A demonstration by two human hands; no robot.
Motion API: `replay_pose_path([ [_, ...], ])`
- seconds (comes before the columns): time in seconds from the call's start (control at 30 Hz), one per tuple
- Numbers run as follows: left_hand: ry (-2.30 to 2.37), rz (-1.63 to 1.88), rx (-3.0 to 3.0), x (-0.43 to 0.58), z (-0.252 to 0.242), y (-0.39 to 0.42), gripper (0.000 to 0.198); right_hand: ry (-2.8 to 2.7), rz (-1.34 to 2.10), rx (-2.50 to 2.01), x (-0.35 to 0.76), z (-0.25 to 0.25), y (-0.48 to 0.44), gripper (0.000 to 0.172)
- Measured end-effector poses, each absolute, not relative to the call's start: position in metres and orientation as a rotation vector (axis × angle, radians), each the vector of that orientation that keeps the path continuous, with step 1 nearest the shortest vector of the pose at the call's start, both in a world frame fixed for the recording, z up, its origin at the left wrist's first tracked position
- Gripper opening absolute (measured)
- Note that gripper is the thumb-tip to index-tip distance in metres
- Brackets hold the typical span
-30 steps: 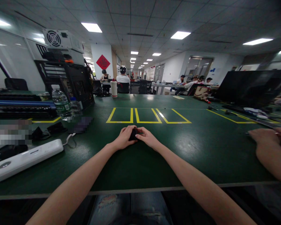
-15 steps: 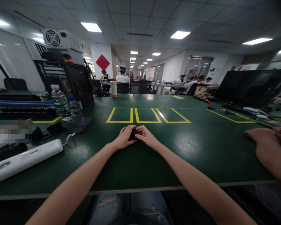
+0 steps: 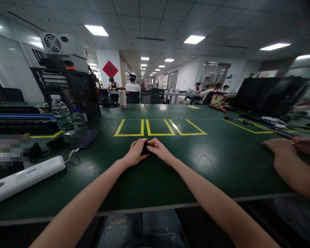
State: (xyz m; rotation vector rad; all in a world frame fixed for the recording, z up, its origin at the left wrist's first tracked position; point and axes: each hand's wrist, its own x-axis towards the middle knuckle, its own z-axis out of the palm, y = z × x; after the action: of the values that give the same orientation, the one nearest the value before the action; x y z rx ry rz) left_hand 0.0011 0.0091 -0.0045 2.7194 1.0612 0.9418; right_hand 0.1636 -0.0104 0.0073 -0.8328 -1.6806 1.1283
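Between my two hands is a small black object point(image 3: 145, 148), mostly covered by fingers, so its kind cannot be made out. My left hand point(image 3: 135, 152) is closed around its left side, with the thumb low and the fingers over the top. From the right, my right hand point(image 3: 158, 150) grips it with thumb and fingertips pressed together. Both hands rest low over the green tabletop point(image 3: 150, 179), just in front of the yellow tape outlines point(image 3: 160, 134).
On the left lie a white power strip point(image 3: 28, 179), water bottles point(image 3: 62, 115) and an open computer case point(image 3: 80, 93). A white cup point(image 3: 122, 99) stands at the far edge. To the right are a black monitor point(image 3: 270, 94) and another person's hands point(image 3: 281, 146).
The whole view has shifted slightly, so things on the table appear a little further left. My hands keep their grip on the small black object with hardly any movement.
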Motion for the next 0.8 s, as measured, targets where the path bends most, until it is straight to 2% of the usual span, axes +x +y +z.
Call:
replay_pose_path([
  [0.13, 1.055, 0.953, 2.713, 0.0069, -0.0069, 0.0123, 0.058, -1.64, 1.077, -0.894, 0.1643, 0.0018, -0.0049, 0.025],
  [0.47, 1.027, 0.937, 2.717, 0.0044, -0.0023, 0.007, 0.056, -1.69, 1.208, -0.865, 0.172, 0.0062, -0.0101, 0.034],
  [0.63, 1.018, 0.928, 2.718, 0.0045, -0.0002, 0.005, 0.056, -1.645, 1.198, -0.843, 0.1699, 0.0061, -0.011, 0.027],
  [0.8, 1.045, 0.921, 2.71, 0.0046, -0.0005, 0.0053, 0.056, -1.619, 1.175, -0.941, 0.1679, 0.0036, -0.0076, 0.032],
])
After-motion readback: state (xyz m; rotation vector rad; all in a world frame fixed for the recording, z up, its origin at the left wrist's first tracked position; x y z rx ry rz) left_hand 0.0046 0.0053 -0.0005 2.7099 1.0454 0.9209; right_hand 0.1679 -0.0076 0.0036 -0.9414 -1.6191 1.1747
